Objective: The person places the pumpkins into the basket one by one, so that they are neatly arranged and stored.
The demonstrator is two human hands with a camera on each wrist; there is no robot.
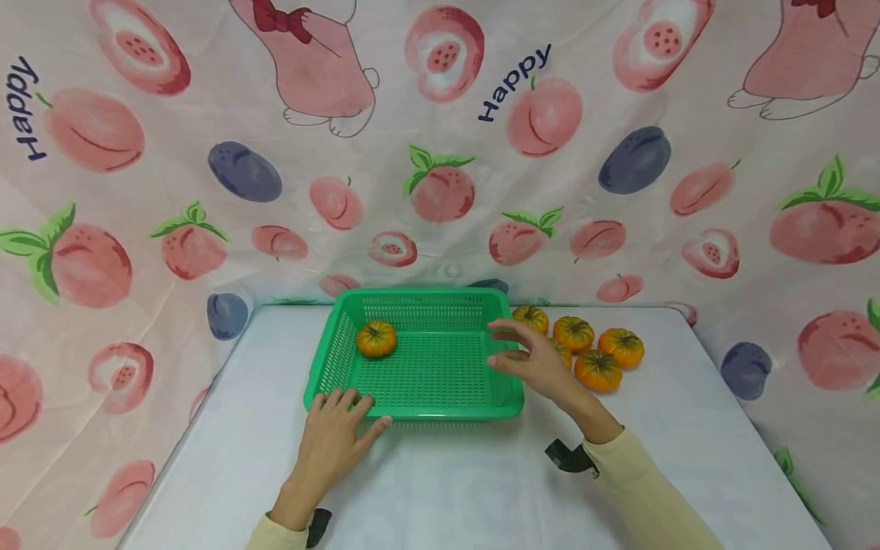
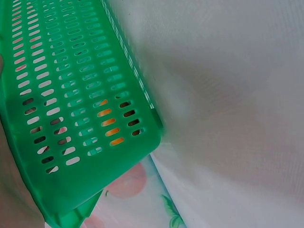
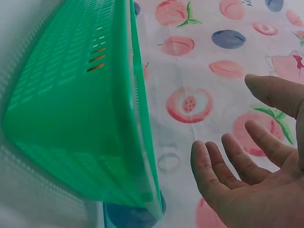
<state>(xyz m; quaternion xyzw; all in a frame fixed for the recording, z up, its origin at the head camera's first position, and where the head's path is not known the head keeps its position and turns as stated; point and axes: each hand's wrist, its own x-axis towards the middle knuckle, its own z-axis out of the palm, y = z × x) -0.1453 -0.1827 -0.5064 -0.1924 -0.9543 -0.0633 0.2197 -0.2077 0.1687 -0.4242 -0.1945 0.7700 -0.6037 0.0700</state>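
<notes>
A green plastic basket [image 1: 440,374] stands on the table, with one small orange pumpkin [image 1: 376,339] inside at the left. My left hand [image 1: 331,443] rests on the basket's front rim near the left corner, fingers over the edge and thumb spread aside. Above the basket's right rim is my right hand [image 1: 529,359], thumb and fingers apart with nothing between them. In the right wrist view its fingers [image 3: 237,166] are loosely bent beside the basket wall. Several more orange pumpkins [image 1: 599,370] lie right of the basket, one partly hidden behind the right hand.
The white table [image 1: 440,489] meets a fruit-patterned cloth backdrop [image 1: 385,191] behind the basket. Dark wrist-camera mounts [image 1: 571,457] stick out from both cuffs. Perforated basket sides [image 2: 71,85] fill much of the left wrist view.
</notes>
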